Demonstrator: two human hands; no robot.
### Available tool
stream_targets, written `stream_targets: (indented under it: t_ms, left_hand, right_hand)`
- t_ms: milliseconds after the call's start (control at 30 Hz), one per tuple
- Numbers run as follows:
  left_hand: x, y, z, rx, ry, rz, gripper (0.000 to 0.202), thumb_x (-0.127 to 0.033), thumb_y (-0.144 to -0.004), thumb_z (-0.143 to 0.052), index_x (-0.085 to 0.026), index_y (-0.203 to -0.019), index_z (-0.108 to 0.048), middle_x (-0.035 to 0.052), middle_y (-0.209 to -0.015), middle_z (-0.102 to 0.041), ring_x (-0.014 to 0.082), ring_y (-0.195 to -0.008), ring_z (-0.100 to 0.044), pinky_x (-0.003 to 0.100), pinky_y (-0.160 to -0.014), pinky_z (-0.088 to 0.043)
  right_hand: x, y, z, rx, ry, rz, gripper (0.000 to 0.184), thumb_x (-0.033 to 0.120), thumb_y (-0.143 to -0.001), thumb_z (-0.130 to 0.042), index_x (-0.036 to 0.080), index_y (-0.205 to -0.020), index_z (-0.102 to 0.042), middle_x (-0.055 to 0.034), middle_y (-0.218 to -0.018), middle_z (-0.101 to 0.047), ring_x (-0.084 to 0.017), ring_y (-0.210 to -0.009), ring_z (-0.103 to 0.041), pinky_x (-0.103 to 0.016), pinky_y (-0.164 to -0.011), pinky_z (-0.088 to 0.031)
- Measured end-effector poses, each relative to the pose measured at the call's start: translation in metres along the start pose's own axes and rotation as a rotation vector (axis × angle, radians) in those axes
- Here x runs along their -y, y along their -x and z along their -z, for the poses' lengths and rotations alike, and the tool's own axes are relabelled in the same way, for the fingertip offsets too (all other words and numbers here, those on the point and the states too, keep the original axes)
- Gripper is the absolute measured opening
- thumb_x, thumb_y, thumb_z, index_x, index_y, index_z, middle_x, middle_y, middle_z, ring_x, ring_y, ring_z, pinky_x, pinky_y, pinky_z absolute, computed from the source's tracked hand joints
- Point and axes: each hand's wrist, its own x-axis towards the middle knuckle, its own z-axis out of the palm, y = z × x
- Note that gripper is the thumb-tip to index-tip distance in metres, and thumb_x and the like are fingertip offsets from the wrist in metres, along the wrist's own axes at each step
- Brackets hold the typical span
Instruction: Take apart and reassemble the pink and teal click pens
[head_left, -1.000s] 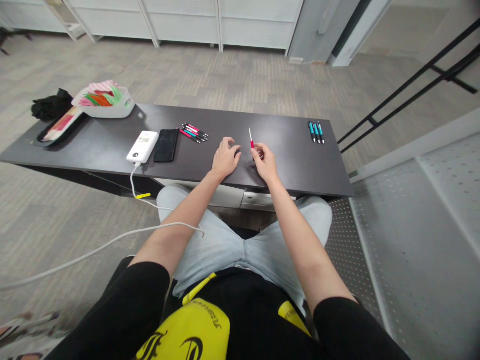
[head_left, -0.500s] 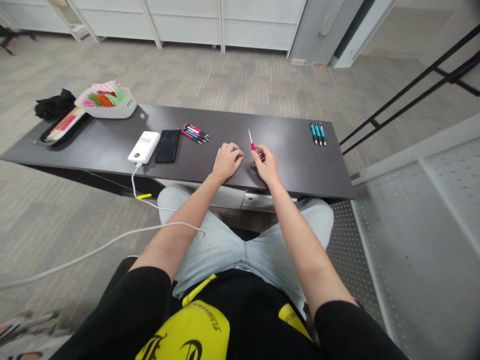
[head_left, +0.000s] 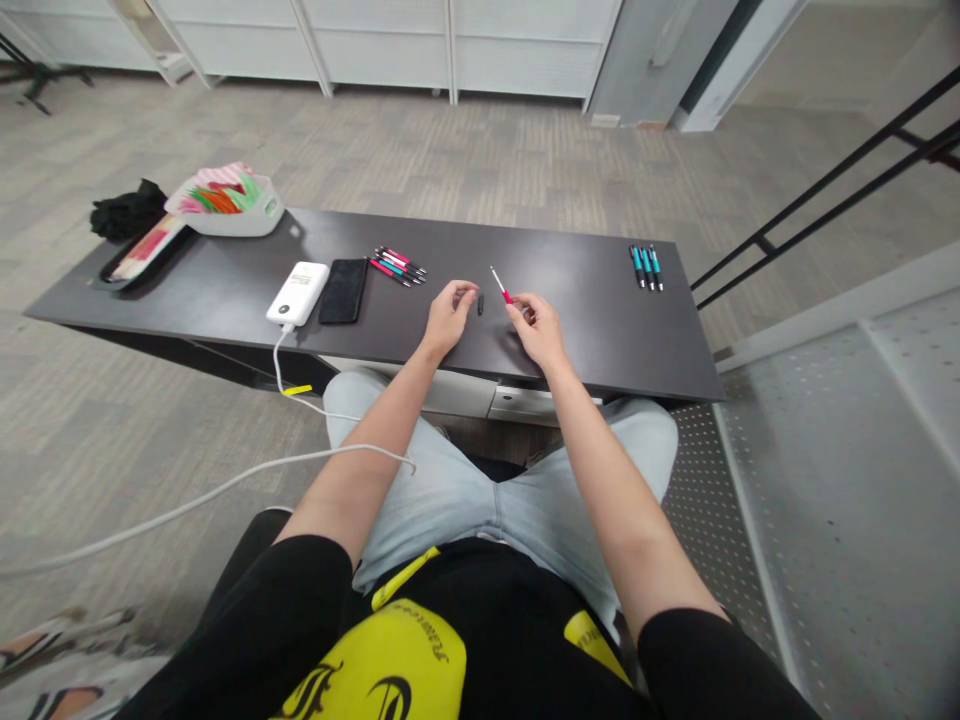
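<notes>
My right hand point(head_left: 538, 328) pinches a red pen barrel point(head_left: 508, 298) above the table. A thin, pale refill point(head_left: 496, 280) sticks out of its far end, pointing up and left. A small black pen grip point(head_left: 481, 304) lies on the dark table point(head_left: 592, 330), between my two hands. Just left of that piece is my left hand point(head_left: 448, 318), its fingers bent and slightly apart, with nothing visible in them. Red and teal pens point(head_left: 397, 266) lie in a group beyond it to the left. Several teal pens point(head_left: 646, 268) lie side by side at the right end.
Left of the pens lie a black phone point(head_left: 343, 291) and a white power bank point(head_left: 298, 294) with a white cable point(head_left: 279, 362). At the far left stand a white basket point(head_left: 262, 215) of colourful items, a black tray point(head_left: 124, 283) and a black cloth bundle point(head_left: 129, 208).
The small black pen grip has come into view on the table beside my left hand, whose fingers have lifted and curled. The red pen barrel has tilted further left in my right hand.
</notes>
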Motion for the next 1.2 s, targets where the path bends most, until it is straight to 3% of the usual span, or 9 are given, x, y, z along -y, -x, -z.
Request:
stream_targets:
  t_ms: [67, 167, 333, 600, 800, 967, 1200]
  left_hand:
    - [0.005, -0.004, 0.005, -0.037, 0.154, 0.043, 0.008, -0.028, -0.115, -0.093, -0.027, -0.107, -0.091, 0.0065, -0.106, -0.090, 0.0285, -0.104, -0.083, 0.041, -0.106, -0.067]
    - [0.009, -0.008, 0.010, -0.101, 0.296, 0.092, 0.019, -0.037, -0.112, -0.103, -0.026, -0.104, -0.091, 0.0047, -0.099, -0.088, 0.0226, -0.093, -0.082, 0.034, -0.092, -0.068]
    - [0.007, -0.011, 0.014, -0.159, 0.496, 0.224, 0.029, -0.025, -0.104, -0.111, -0.024, -0.097, -0.083, 0.0011, -0.094, -0.087, 0.0130, -0.080, -0.077, 0.024, -0.079, -0.064]
    - [-0.002, -0.007, 0.016, -0.152, 0.602, 0.302, 0.035, -0.015, -0.101, -0.112, -0.025, -0.103, -0.079, 0.0010, -0.102, -0.088, 0.0168, -0.096, -0.092, 0.026, -0.089, -0.072]
    - [-0.005, -0.004, 0.015, -0.139, 0.594, 0.305, 0.038, -0.021, -0.098, -0.115, -0.025, -0.104, -0.077, 0.0030, -0.108, -0.092, 0.0187, -0.101, -0.093, 0.028, -0.095, -0.073]
    - [-0.003, -0.004, 0.015, -0.122, 0.555, 0.290, 0.038, -0.022, -0.097, -0.113, -0.026, -0.103, -0.076, 0.0041, -0.108, -0.093, 0.0187, -0.100, -0.092, 0.028, -0.091, -0.071]
    - [0.001, -0.004, 0.017, -0.052, 0.409, 0.217, 0.049, -0.044, -0.091, -0.118, -0.027, -0.105, -0.074, 0.0063, -0.108, -0.091, 0.0240, -0.105, -0.091, 0.035, -0.092, -0.070]
  right_hand:
    - [-0.001, 0.000, 0.001, 0.046, 0.055, 0.032, 0.024, 0.052, -0.113, -0.090, 0.029, -0.108, -0.084, -0.0062, -0.103, -0.076, -0.027, -0.087, -0.061, -0.045, -0.091, -0.061]
    - [-0.003, -0.001, 0.002, 0.094, 0.119, 0.057, 0.019, 0.047, -0.113, -0.089, 0.030, -0.108, -0.085, -0.0068, -0.102, -0.074, -0.029, -0.089, -0.062, -0.046, -0.094, -0.061]
    - [-0.006, -0.001, 0.002, 0.149, 0.166, 0.105, 0.014, 0.043, -0.113, -0.085, 0.029, -0.111, -0.086, -0.0082, -0.105, -0.074, -0.030, -0.089, -0.064, -0.049, -0.096, -0.061]
    - [-0.004, 0.002, 0.002, 0.192, 0.205, 0.140, 0.016, 0.043, -0.113, -0.081, 0.029, -0.115, -0.088, -0.0090, -0.104, -0.075, -0.032, -0.089, -0.064, -0.050, -0.097, -0.060]
    - [0.001, 0.003, 0.005, 0.225, 0.227, 0.136, 0.017, 0.042, -0.114, -0.080, 0.028, -0.117, -0.089, -0.0094, -0.106, -0.074, -0.032, -0.092, -0.065, -0.050, -0.100, -0.061]
    - [0.005, 0.003, 0.004, 0.210, 0.216, 0.119, 0.014, 0.042, -0.112, -0.083, 0.030, -0.113, -0.090, -0.0081, -0.102, -0.073, -0.032, -0.090, -0.064, -0.050, -0.100, -0.062]
    - [0.013, 0.003, 0.004, 0.182, 0.177, 0.090, 0.019, 0.050, -0.109, -0.090, 0.032, -0.104, -0.088, -0.0071, -0.097, -0.073, -0.031, -0.087, -0.061, -0.051, -0.095, -0.062]
